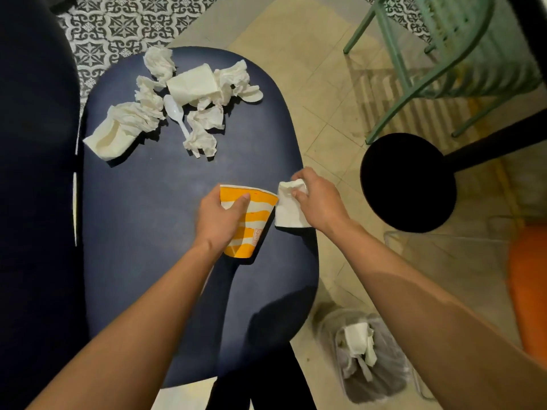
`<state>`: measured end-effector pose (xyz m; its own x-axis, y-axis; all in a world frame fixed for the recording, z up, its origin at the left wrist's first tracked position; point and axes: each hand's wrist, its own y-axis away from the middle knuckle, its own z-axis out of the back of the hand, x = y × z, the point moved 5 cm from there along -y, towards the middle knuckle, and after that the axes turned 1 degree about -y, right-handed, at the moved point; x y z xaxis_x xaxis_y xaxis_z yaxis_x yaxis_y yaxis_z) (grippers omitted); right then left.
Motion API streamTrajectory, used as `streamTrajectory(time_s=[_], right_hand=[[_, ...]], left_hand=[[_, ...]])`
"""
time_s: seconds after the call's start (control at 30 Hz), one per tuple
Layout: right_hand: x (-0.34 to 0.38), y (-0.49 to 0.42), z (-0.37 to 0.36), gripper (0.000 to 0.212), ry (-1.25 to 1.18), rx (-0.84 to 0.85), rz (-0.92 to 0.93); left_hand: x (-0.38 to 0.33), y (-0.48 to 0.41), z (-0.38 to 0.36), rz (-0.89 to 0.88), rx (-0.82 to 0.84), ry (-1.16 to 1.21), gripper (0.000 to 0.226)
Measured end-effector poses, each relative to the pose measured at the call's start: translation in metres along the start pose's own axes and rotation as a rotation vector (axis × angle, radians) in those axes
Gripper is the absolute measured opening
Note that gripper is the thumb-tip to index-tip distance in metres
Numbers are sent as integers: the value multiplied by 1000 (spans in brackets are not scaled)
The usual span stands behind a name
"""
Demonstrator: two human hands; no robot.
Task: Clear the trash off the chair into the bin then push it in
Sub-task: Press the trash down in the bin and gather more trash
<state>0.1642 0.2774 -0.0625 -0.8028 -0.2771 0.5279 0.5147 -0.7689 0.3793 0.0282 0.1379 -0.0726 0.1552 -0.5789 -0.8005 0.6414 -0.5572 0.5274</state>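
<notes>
Above the near edge of the dark chair seat (142,220), the left hand (219,220) curled round the orange-striped paper cup (251,223), likely light and crushable, best held mid-wall, while the right hand (318,199) pinched a limp white napkin (288,216), the bin (381,377) nearby.

Chair seat (148,217) looked smooth, matt and vinyl-like, cup (251,223) was printed paper with a faint sheen, napkins (201,84) were soft crumpled paper, spoon (174,109) was glossy white plastic, bin liner (387,377) was thin crinkled clear plastic, floor tiles (325,84) looked dull and worn.
</notes>
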Motion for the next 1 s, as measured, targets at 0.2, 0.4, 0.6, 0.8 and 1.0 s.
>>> streamTrajectory(time_s=[0.2,0.4,0.6,0.8,1.0], right_hand=[[-45,57,4,23,-80,-102,-123],[-89,128,4,20,-112,-185,-211],[-132,184,8,19,-166,-210,-303],[-182,228,9,20,-183,-222,-375],[-246,276,-4,21,-218,-199,-415]], left_hand=[[15,43,-24,-18,91,-13,20],[33,94,-50,-61,156,-111,23],[43,133,-81,-90,221,-140,19],[64,171,-119,-109,265,-178,15],[114,206,-161,-38,249,-228,20]])
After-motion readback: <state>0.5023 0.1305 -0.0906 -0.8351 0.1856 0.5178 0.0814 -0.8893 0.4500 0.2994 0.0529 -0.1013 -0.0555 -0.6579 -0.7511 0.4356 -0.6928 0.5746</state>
